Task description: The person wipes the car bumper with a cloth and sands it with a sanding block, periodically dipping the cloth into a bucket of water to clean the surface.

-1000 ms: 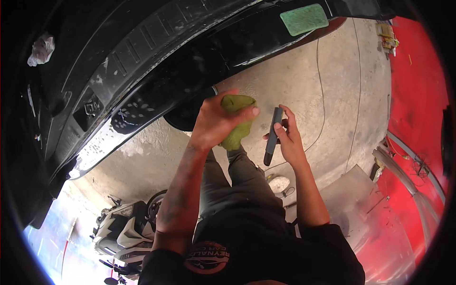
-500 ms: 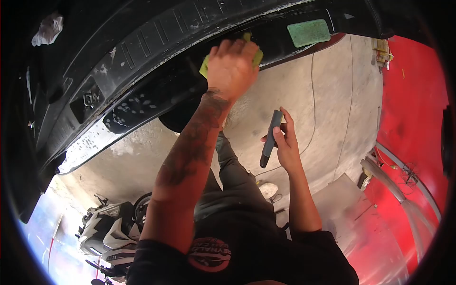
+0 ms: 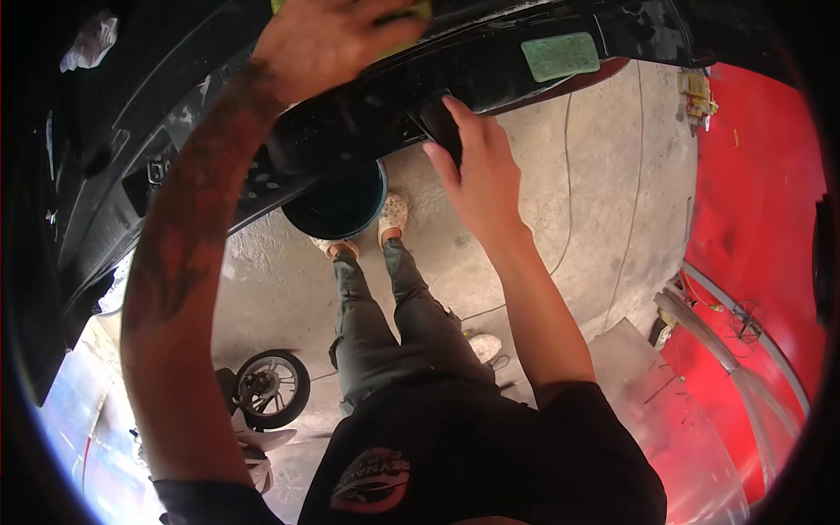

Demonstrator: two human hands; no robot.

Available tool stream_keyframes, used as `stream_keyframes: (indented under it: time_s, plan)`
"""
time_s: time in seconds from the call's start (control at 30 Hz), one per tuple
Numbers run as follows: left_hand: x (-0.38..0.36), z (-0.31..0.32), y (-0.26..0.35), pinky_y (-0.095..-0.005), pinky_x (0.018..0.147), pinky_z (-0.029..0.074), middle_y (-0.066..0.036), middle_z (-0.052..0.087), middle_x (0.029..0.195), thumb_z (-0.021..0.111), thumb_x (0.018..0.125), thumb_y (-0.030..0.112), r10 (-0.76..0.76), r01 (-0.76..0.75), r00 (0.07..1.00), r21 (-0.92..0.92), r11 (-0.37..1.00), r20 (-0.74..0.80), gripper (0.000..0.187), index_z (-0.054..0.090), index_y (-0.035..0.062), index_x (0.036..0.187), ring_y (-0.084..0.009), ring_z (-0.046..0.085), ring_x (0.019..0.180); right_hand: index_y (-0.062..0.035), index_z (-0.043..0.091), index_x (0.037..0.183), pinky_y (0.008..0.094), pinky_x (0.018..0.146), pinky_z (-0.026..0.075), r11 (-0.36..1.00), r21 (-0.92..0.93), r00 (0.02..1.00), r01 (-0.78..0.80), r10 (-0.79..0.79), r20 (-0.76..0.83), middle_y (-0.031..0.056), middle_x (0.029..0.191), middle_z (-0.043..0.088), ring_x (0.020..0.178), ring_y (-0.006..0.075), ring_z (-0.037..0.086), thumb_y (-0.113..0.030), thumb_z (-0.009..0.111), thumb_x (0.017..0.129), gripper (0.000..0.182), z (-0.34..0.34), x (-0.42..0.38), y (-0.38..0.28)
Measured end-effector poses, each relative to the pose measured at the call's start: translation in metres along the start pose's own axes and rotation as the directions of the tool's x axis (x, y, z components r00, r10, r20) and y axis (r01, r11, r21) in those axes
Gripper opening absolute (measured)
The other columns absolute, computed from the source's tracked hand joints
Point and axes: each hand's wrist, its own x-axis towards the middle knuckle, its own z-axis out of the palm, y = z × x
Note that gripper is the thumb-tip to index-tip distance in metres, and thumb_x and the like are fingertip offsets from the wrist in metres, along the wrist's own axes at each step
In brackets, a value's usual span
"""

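My left hand [image 3: 328, 48], blurred by motion, lies over a yellow cloth [image 3: 404, 33] on the black car panel [image 3: 350, 114] at the top of the head view. Bits of the cloth show at both sides of the hand. Lower down and to the right, my right hand [image 3: 486, 166] is closed around a dark sanding block [image 3: 441, 127], held against the panel's lower edge. The fingers cover part of the block. Resting on the panel to the right is a green rectangular pad [image 3: 560, 57].
A dark bucket [image 3: 350, 206] stands on the concrete floor [image 3: 542, 192] below the panel, beside my feet. A motorcycle wheel [image 3: 271, 389] is at lower left. Thin cables [image 3: 570, 175] cross the floor. Red sheeting [image 3: 761, 201] lines the right side. Crumpled white material [image 3: 90, 42] lies upper left.
My left hand has moved left and up along the panel with the yellow cloth. My right hand has brought the sanding block up to the panel's edge. More of the bucket shows.
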Motion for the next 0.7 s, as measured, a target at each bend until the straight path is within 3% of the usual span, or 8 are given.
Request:
stream_keyframes:
  time_s: [0.07,0.1,0.3,0.6,0.7]
  plan:
    - [-0.007,-0.020,-0.009,-0.0554,0.110,0.037,0.002,0.066,0.119,0.070,0.082,0.026,0.082,-0.108,0.988,0.198,0.974,0.134,0.026,0.072,0.0269,0.109,-0.0208,0.059,0.123,-0.0177,0.057,0.139,0.0410,0.072,0.058,0.991,-0.135,1.000,0.016,-0.015,0.008,0.0085,0.115,0.059,0.100,0.0312,0.061,-0.026,0.077,0.087,0.057,0.008,0.016,-0.004]
    - [-0.014,-0.016,-0.015,-0.0568,0.112,0.035,0.003,0.065,0.124,0.071,0.081,0.028,0.082,-0.109,0.989,0.224,0.968,0.127,0.031,0.072,0.0273,0.112,-0.0206,0.057,0.127,-0.0182,0.058,0.138,0.0409,0.071,0.058,0.987,-0.155,0.999,0.036,-0.038,-0.009,0.0080,0.114,0.059,0.099,0.0306,0.061,-0.027,0.078,0.087,0.055,0.012,0.021,0.000]
    - [-0.033,0.007,-0.016,-0.0547,0.120,0.028,0.002,0.064,0.127,0.074,0.082,0.030,-0.110,0.106,0.993,0.124,0.987,0.029,0.033,0.073,0.0287,0.115,-0.0214,0.055,0.130,-0.0203,0.065,0.129,0.0397,0.070,0.058,0.974,-0.216,0.996,0.069,-0.079,-0.038,0.0063,0.113,0.060,0.095,0.0286,0.061,-0.026,0.078,0.085,0.046,0.022,0.025,0.007]
    - [-0.034,0.010,-0.020,-0.0519,0.118,0.029,0.001,0.061,0.132,0.076,0.078,0.032,-0.178,0.174,0.983,0.076,0.982,0.050,0.034,0.073,0.0293,0.112,-0.0223,0.055,0.128,-0.0206,0.071,0.125,0.0371,0.071,0.055,0.984,-0.180,0.994,-0.003,-0.017,-0.109,0.0032,0.112,0.061,0.092,0.0245,0.061,-0.022,0.081,0.084,0.043,0.037,0.025,0.002]
    - [-0.037,0.017,-0.022,-0.0519,0.117,0.030,0.001,0.062,0.132,0.076,0.075,0.032,-0.143,0.143,0.990,0.088,0.986,-0.014,0.037,0.073,0.0294,0.112,-0.0227,0.055,0.128,-0.0208,0.071,0.124,0.0369,0.071,0.055,0.984,-0.177,0.993,-0.015,-0.006,-0.119,0.0030,0.111,0.062,0.091,0.0243,0.061,-0.022,0.081,0.083,0.042,0.039,0.014,0.003]
